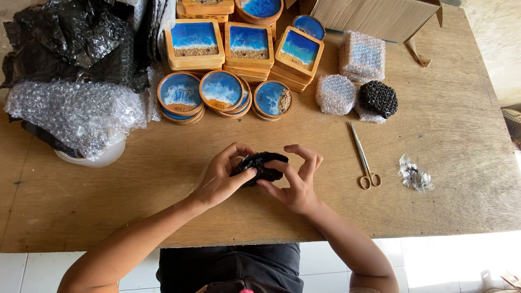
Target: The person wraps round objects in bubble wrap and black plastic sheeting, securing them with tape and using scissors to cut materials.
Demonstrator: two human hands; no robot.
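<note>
Hands meet near the middle of the table's near edge: the left hand [220, 176] and the right hand [296, 179] both close their fingers on a small bundle in black bubble wrap [259, 167], held between them just above the table [461, 135]. Scissors [363, 157] lie to the right, with a crumpled scrap of clear plastic [415, 174] beyond them. Farther back sit round blue-and-wood coasters [222, 92] and stacked square coasters [248, 46], with wrapped bundles, clear [336, 94] and black [378, 99], to their right. Sheets of clear bubble wrap [76, 114] and black bubble wrap [70, 43] fill the far left corner; a cardboard box [374, 16] stands at the far edge.
</note>
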